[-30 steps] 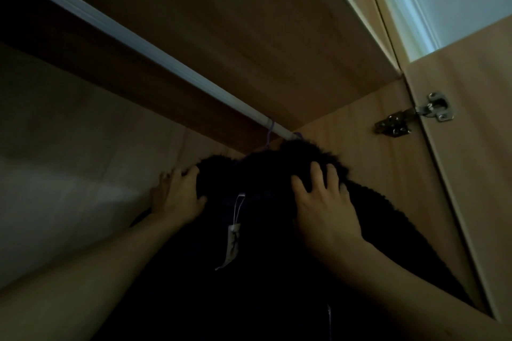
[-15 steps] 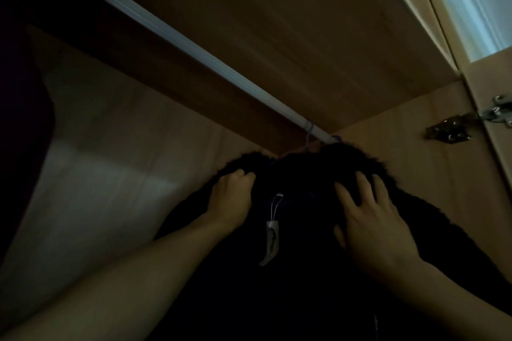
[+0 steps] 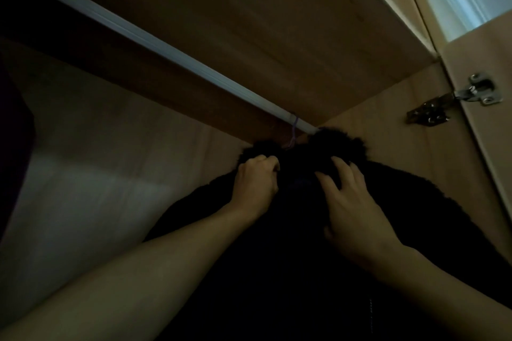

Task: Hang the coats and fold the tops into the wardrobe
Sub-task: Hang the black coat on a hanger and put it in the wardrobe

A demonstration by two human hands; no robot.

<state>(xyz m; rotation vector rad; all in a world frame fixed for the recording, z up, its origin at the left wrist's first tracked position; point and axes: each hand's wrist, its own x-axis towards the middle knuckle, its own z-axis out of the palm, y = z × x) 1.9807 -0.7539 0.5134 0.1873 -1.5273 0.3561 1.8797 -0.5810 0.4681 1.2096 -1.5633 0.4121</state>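
A black fuzzy coat [image 3: 277, 271] hangs inside the wardrobe from a purple hanger hook [image 3: 377, 127] on the white rail [image 3: 155, 44]. My left hand [image 3: 256, 181] grips the left side of the coat's collar with curled fingers. Spread flat, the fingers of my right hand [image 3: 352, 202] rest on the right side of the collar. The coat's lower part is lost in the dark.
A wooden shelf [image 3: 249, 8] runs above the rail. The wardrobe's right side wall carries a metal hinge [image 3: 454, 99] holding the open door [image 3: 493, 91]. A dark garment [image 3: 13, 133] hangs at the far left. The pale back panel [image 3: 83, 188] lies behind.
My left hand slid from the coat's left shoulder inward to the collar and closed on it. The white tag by the collar is no longer visible. My right hand stays on the right collar.
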